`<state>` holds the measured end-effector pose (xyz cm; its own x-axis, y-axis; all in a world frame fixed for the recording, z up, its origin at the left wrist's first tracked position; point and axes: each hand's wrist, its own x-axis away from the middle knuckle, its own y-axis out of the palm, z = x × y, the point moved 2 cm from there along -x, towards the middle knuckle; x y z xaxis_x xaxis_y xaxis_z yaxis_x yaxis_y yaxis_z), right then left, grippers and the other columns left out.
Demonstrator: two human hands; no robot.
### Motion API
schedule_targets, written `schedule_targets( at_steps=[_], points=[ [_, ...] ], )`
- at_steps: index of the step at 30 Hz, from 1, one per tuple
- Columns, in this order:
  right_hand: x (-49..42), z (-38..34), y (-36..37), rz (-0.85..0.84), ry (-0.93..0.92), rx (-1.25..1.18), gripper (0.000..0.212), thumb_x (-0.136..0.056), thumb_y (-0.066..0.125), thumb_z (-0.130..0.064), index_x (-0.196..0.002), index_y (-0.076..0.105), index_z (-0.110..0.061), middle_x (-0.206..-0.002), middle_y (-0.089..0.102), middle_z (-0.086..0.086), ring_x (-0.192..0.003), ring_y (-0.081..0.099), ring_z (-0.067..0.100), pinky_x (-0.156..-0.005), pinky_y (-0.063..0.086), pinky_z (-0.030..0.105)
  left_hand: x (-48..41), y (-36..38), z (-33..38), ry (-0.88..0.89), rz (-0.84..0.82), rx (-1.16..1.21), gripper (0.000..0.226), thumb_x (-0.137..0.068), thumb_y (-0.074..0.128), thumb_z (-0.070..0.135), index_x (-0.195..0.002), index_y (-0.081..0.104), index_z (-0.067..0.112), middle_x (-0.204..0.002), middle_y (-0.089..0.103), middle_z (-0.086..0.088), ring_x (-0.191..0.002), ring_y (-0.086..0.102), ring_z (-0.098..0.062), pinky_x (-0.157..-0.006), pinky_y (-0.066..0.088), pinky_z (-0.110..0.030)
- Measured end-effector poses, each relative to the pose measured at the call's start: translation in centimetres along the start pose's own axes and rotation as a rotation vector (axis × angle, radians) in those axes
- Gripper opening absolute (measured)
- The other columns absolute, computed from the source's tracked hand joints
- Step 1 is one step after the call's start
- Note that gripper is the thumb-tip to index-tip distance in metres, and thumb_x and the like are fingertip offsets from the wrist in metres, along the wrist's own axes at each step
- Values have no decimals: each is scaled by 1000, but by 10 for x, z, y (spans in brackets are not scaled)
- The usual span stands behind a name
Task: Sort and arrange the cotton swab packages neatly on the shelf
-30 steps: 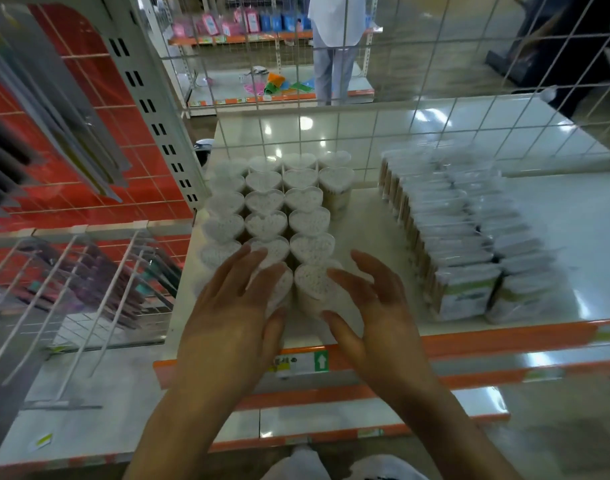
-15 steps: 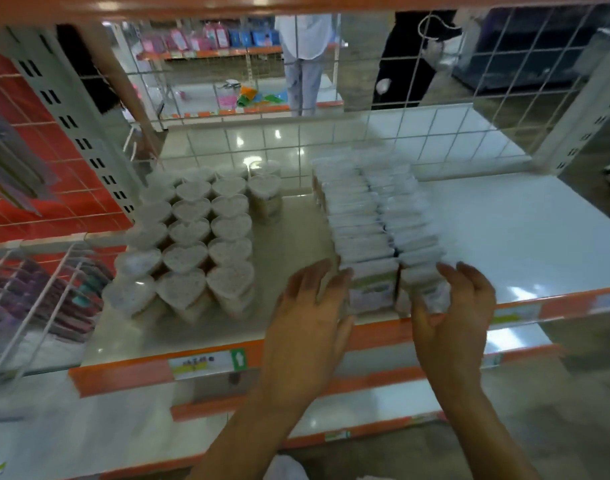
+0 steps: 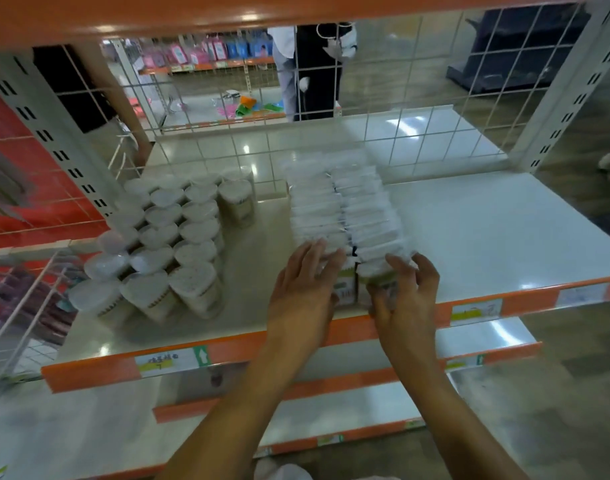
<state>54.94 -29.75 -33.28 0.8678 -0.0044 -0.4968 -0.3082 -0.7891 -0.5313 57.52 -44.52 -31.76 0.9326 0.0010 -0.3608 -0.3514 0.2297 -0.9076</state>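
Orange-edged white shelf, bearing a price tag with handwriting too blurred to read and a green arrow square at its right end. Barcode and green band on the frontmost of the rectangular packs, print illegible. Clear-wrapped, white-topped, ranked in two touching rows from the front lip back toward the wire grid. Left hand flat against the left row's front, fingers straight; right hand curled round the right row's front pack. Heart-shaped tubs clustered just left. Glossy tiled aisle beyond
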Motion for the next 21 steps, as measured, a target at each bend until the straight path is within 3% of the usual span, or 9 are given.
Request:
schedule_targets(
  at_steps=[3, 7, 9, 12, 17, 21],
  points=[
    [-1, 3, 1, -48, 42, -34, 61, -80, 68, -1, -135, 43, -10, -139, 35, 22, -121, 45, 34, -94, 42, 30, -1, -2, -2, 29, -17, 28, 78, -65, 81, 13, -135, 49, 25, -144, 44, -8, -134, 39, -30, -94, 47, -42],
    [-1, 8, 1, -120, 153, -156, 83, -84, 67, -14, -149, 15, -14, -137, 44, 13, -121, 47, 25, -94, 37, 26, -3, -5, -2, 45, -31, 17, 79, -61, 84, 15, -133, 52, 23, -141, 48, -10, -130, 44, -31, -89, 50, -41],
    [-1, 9, 0, -166, 216, -193, 92, -85, 67, -17, -150, 1, -19, -120, 57, 9, -98, 59, 18, -81, 43, 23, -2, -5, -2, 50, -22, 29, 78, -62, 83, 14, -134, 52, 22, -141, 48, -10, -131, 43, -32, -91, 49, -42],
    [-4, 9, -3, -236, 250, -213, 94, -86, 66, -18, -150, -3, -17, -93, 58, -4, -71, 52, 0, -61, 34, 9, -2, -4, -2, 44, -1, 43, 78, -62, 83, 12, -133, 53, 21, -140, 49, -12, -130, 44, -33, -92, 48, -42],
    [-7, 13, -5, -261, 247, -207, 89, -87, 65, -18, -150, 2, -16, -103, 61, 5, -79, 53, 7, -66, 32, 9, -3, -6, -1, 11, -36, 49, 72, -75, 75, 15, -139, 46, 25, -149, 38, -8, -139, 30, -28, -102, 40, -40],
    [-7, 20, -3, -270, 267, -208, 93, -85, 68, -22, -150, 2, -18, -117, 60, 11, -103, 59, 23, -83, 44, 26, -4, -10, 4, -15, -108, -20, 70, -88, 62, 26, -148, 26, 33, -158, 14, 2, -146, 6, -19, -115, 20, -36]
  ],
)
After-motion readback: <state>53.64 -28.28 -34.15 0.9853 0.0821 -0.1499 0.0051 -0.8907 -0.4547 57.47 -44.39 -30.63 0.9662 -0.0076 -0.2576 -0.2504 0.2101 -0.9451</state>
